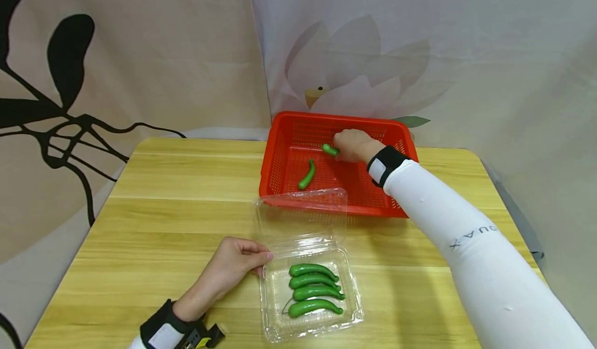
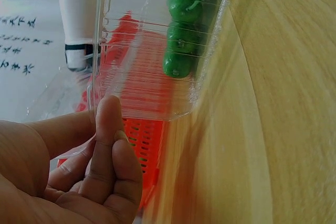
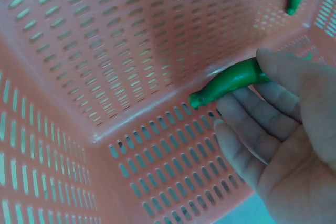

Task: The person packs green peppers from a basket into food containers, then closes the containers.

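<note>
My left hand (image 1: 235, 263) pinches the left edge of a clear plastic clamshell box (image 1: 310, 331) between thumb and fingers. Several green chili peppers (image 1: 314, 292) lie side by side in the box, and its lid (image 1: 298, 219) is folded back, overlapping the basket's front rim in the head view. Inside the red plastic basket (image 1: 336, 210), my right hand (image 1: 356, 145) holds another green chili pepper (image 3: 231, 82) by one end, thumb against fingers. A further chili pepper (image 1: 306, 175) lies on the basket floor, left of that hand.
The basket stands at the back of the wooden table (image 1: 186, 199), close to a printed cloth backdrop (image 1: 200, 54). Its perforated walls rise around my right hand. My right forearm, in a white sleeve (image 1: 466, 245), reaches across the table's right side.
</note>
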Motion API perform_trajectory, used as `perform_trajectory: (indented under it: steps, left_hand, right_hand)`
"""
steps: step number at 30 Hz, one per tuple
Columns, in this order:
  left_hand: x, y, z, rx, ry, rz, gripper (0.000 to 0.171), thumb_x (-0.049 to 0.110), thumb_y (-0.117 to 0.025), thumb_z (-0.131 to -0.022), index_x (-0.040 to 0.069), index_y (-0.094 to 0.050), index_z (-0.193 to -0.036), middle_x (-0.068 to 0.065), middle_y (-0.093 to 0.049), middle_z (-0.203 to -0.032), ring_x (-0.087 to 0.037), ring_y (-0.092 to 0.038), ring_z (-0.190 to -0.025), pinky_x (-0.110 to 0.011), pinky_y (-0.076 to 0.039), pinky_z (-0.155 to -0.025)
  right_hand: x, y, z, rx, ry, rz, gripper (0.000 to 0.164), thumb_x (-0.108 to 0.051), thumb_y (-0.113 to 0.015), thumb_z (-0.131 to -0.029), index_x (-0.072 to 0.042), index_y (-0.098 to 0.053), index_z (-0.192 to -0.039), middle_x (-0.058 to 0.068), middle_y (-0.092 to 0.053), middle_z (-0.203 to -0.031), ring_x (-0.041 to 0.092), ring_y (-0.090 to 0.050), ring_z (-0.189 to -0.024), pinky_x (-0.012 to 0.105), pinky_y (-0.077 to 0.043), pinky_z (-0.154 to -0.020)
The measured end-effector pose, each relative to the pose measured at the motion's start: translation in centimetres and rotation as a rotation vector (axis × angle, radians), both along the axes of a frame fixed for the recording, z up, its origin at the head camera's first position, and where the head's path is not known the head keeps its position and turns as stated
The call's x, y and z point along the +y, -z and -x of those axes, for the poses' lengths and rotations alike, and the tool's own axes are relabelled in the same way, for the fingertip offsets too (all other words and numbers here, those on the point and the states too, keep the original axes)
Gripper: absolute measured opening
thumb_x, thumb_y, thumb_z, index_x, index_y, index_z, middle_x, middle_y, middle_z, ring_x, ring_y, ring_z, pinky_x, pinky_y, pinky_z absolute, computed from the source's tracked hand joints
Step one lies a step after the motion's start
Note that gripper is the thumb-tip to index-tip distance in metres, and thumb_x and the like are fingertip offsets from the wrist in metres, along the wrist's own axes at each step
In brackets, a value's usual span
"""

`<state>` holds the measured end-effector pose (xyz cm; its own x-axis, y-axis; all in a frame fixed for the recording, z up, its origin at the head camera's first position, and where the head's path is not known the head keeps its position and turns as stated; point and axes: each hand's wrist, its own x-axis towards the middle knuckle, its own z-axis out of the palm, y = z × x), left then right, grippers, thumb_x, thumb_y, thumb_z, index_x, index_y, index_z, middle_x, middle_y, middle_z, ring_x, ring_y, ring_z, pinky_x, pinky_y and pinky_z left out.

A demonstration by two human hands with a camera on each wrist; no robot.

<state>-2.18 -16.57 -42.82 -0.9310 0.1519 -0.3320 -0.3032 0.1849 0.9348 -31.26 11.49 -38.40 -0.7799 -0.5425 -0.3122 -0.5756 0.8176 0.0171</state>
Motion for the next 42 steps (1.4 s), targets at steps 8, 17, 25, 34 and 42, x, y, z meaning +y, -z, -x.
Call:
perform_trajectory:
  steps: [8, 17, 25, 34, 42]
  left_hand:
    - [0.1, -0.2, 0.0, -0.008, 0.001, -0.041, 0.019, 0.008, -0.079, -0.094, -0.011, -0.076, -0.099, -0.013, -0.072, -0.076, -0.017, -0.065, -0.062, -0.029, -0.055, -0.06]
    - [0.1, -0.2, 0.1, -0.016, -0.006, -0.017, 0.019, 0.01, -0.08, -0.093, -0.009, -0.077, -0.099, -0.013, -0.073, -0.079, -0.018, -0.066, -0.063, -0.03, -0.056, -0.061]
    - [0.1, 0.0, 0.3, -0.017, -0.008, 0.009, 0.02, 0.011, -0.08, -0.093, -0.008, -0.078, -0.099, -0.012, -0.073, -0.079, -0.018, -0.066, -0.064, -0.028, -0.055, -0.061]
    - [-0.2, 0.2, 0.5, -0.028, -0.019, 0.017, 0.019, 0.01, -0.08, -0.093, -0.008, -0.078, -0.1, -0.014, -0.074, -0.081, -0.018, -0.066, -0.064, -0.029, -0.056, -0.061]
    - [-0.5, 0.2, 0.5, -0.032, -0.022, 0.012, 0.018, 0.009, -0.08, -0.093, -0.008, -0.077, -0.1, -0.014, -0.074, -0.082, -0.018, -0.066, -0.064, -0.03, -0.056, -0.061]
  right_hand:
    - [0.9, -1.7, -1.1, -0.071, 0.037, 0.195, 0.017, -0.013, -0.075, -0.096, -0.008, -0.067, -0.081, 0.001, -0.044, -0.069, 0.02, -0.045, -0.068, 0.034, -0.038, -0.066]
    - [1.9, -4.1, -2.7, -0.005, -0.004, 0.348, 0.019, -0.02, -0.075, -0.098, -0.009, -0.068, -0.084, 0.001, -0.046, -0.069, 0.021, -0.048, -0.068, 0.033, -0.038, -0.065]
    - [2.6, -6.3, -4.4, 0.041, -0.012, 0.458, 0.015, -0.02, -0.077, -0.097, -0.007, -0.071, -0.095, 0.004, -0.06, -0.078, 0.021, -0.053, -0.07, 0.034, -0.04, -0.065]
    - [3.0, -7.7, -6.9, 0.096, -0.038, 0.528, 0.013, -0.021, -0.077, -0.097, -0.01, -0.072, -0.095, 0.001, -0.061, -0.078, 0.018, -0.052, -0.07, 0.034, -0.041, -0.065]
    - [3.7, -8.9, -9.5, 0.154, -0.044, 0.591, 0.015, -0.019, -0.081, -0.094, -0.008, -0.076, -0.104, 0.0, -0.068, -0.091, 0.018, -0.059, -0.083, 0.036, -0.05, -0.074]
